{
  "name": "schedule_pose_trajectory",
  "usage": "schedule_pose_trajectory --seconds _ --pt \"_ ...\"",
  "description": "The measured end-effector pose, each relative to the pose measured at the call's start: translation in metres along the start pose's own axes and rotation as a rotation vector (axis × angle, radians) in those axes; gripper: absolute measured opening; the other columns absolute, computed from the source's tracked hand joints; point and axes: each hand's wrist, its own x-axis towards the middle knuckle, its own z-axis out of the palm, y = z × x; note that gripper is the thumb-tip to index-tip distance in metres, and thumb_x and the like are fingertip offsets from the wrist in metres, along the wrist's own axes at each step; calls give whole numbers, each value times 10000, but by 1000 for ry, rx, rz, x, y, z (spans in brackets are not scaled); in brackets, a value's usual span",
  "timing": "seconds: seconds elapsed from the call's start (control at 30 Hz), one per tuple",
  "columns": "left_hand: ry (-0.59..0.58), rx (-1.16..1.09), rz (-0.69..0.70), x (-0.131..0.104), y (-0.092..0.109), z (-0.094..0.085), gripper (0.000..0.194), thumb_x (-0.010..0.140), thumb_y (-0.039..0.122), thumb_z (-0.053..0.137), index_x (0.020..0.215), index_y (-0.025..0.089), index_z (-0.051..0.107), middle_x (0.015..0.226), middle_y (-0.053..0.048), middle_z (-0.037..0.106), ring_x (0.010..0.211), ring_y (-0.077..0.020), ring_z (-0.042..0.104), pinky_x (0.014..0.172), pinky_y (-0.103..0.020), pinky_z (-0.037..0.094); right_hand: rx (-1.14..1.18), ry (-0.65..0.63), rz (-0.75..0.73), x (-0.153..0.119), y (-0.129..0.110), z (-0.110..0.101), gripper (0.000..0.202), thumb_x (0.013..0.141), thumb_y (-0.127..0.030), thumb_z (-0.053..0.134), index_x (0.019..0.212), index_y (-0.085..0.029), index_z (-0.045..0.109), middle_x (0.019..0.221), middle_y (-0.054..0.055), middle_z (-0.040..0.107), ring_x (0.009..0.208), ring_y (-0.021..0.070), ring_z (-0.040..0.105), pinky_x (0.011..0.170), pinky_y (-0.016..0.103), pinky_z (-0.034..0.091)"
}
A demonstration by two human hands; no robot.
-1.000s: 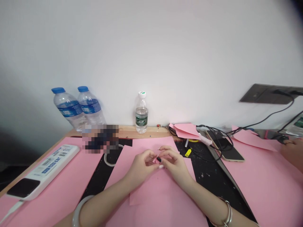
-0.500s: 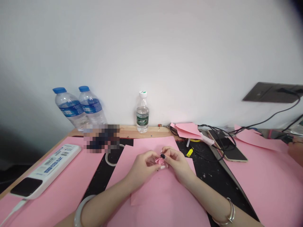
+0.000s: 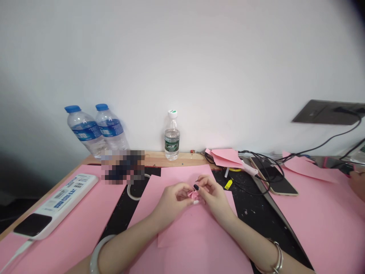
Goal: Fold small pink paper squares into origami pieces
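Between my two hands is a small folded piece of pink paper (image 3: 194, 195), partly covered by the fingers. My left hand (image 3: 177, 198) pinches it from the left, thumb at its lower edge. My right hand (image 3: 211, 194) grips its right side, the dark-nailed thumb lying over the top. Both hands are just above a large pink paper sheet (image 3: 196, 243) on a black mat (image 3: 256, 213). The exact shape of the folded paper is too small and hidden to make out.
A small water bottle (image 3: 172, 142) stands by the wall; two larger bottles (image 3: 110, 129) lean at left. A white power bank (image 3: 61, 205) lies on pink paper. At right are a phone (image 3: 275, 177), black cables (image 3: 265, 167), folded pink paper (image 3: 226, 156) and another person's hand (image 3: 357, 182).
My right fingers have shifted slightly around the folded pink paper. My left hand stays almost where it was, and both hands keep their hold.
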Motion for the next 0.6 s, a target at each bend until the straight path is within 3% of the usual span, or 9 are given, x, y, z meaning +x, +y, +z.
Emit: schedule_pose_trajectory --seconds 0.1,0.27,0.4,0.6 --pt "15 -26 -29 1 -2 0 143 675 160 702 797 161 628 766 -20 663 748 -177 635 678 -283 497 -235 29 -143 -4 -4 -2 158 806 -144 555 655 -189 569 1002 80 588 857 195 587 640 274 456" --pt "74 -32 -8 3 -4 -4 170 681 183 709 819 166 611 803 -26 667 773 -178 641 696 -287 505 -433 -56 -365 -4 0 -7 195 854 -99 483 857 -197 652 1089 120 615 1010 235 581 825 358 465" --pt "87 12 17 2 -3 -5 169 695 176 696 834 175 600 818 -25 666 790 -178 639 732 -302 506 -464 -106 -388 -1 4 -7 200 843 -84 504 887 -194 666 1097 125 607 980 231 596 800 345 484" --pt "92 -5 4 1 -3 -3 237 681 156 706 845 196 541 776 -3 663 790 -179 648 749 -314 509 -418 -170 -388 1 -1 -6 225 825 -30 480 756 -190 624 987 89 587 846 181 599 748 297 480"
